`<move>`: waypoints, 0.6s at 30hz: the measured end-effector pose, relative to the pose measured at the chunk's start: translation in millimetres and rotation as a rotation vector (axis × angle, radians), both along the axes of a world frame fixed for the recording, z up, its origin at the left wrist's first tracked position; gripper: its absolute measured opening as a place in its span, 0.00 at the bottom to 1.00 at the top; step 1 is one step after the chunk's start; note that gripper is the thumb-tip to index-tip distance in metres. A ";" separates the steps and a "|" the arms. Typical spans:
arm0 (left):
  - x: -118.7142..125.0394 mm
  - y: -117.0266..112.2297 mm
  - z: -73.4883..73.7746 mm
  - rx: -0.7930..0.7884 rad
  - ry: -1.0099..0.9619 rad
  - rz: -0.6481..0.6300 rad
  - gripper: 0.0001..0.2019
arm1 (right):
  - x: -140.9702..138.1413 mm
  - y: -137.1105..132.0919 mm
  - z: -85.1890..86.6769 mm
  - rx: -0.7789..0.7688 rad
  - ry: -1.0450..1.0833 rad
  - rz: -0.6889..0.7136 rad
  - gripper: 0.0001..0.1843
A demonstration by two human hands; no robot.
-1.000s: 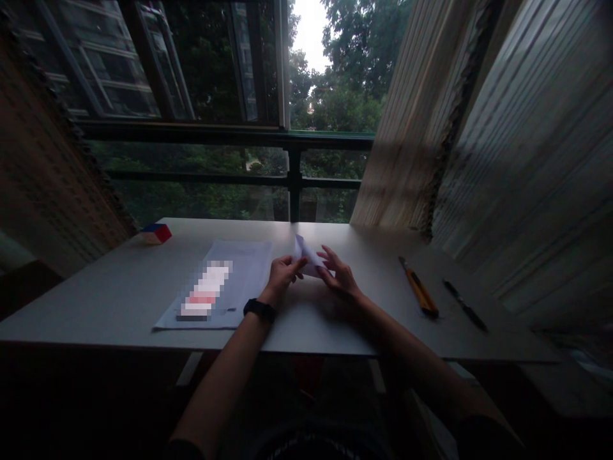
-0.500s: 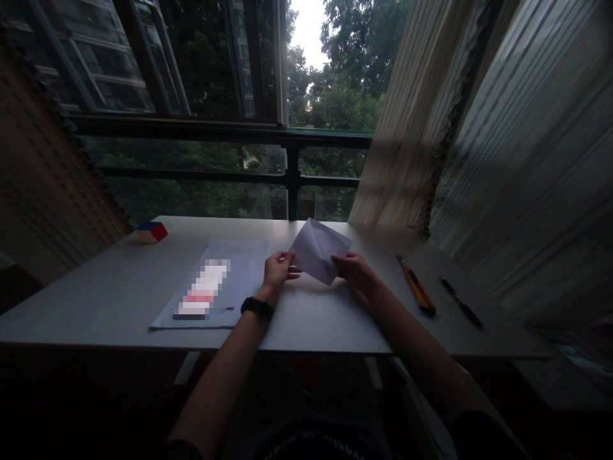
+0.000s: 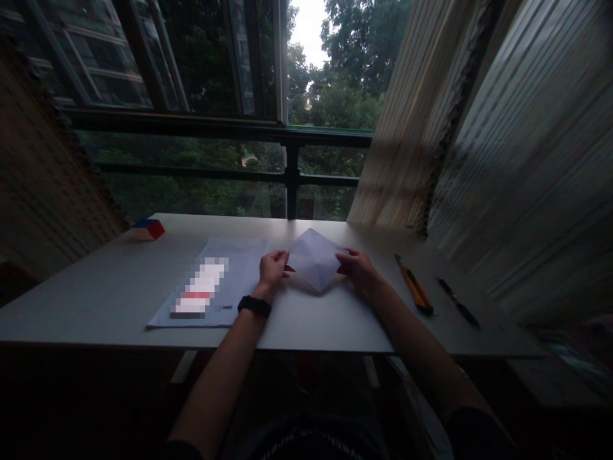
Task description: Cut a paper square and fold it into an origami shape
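A creased piece of white paper [image 3: 316,259], roughly diamond-shaped, is held just above the white table [image 3: 306,326]. My left hand [image 3: 274,267], with a black band on its wrist, pinches the paper's left corner between thumb and fingers. On the other side, my right hand [image 3: 358,269] grips the right corner, its thumb on top. A fold line runs down the middle of the paper from its far point to its near point.
White sheets [image 3: 249,262] with a blurred-out patch lie left of my hands. A coloured cube [image 3: 148,230] sits at the far left. On the right lie a yellow utility knife [image 3: 414,287] and a dark pen [image 3: 458,303]. Behind the table are a window and curtains [image 3: 393,128].
The paper has turned from a tilted pose to one with its point toward me, and looks more spread between my hands. Both hands still hold it.
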State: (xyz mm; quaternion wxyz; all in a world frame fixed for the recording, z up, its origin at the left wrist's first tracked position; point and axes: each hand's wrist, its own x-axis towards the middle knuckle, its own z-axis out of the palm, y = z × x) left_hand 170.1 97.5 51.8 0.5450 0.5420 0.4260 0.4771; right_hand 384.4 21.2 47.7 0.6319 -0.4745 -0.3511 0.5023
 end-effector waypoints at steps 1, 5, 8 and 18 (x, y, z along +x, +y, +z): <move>-0.5 1.0 -0.4 0.009 0.002 0.005 0.10 | 1.9 -1.4 0.5 -0.012 -0.016 0.028 0.13; -2.5 1.6 0.7 0.033 0.013 -0.017 0.10 | 10.8 -7.8 2.0 -0.048 -0.041 0.134 0.10; -4.2 0.0 3.2 0.026 0.002 -0.041 0.09 | 15.6 -12.7 2.2 -0.072 -0.034 0.222 0.08; -7.8 -1.8 6.9 -0.112 -0.058 -0.088 0.09 | 9.0 -22.9 8.8 -0.042 -0.103 0.187 0.25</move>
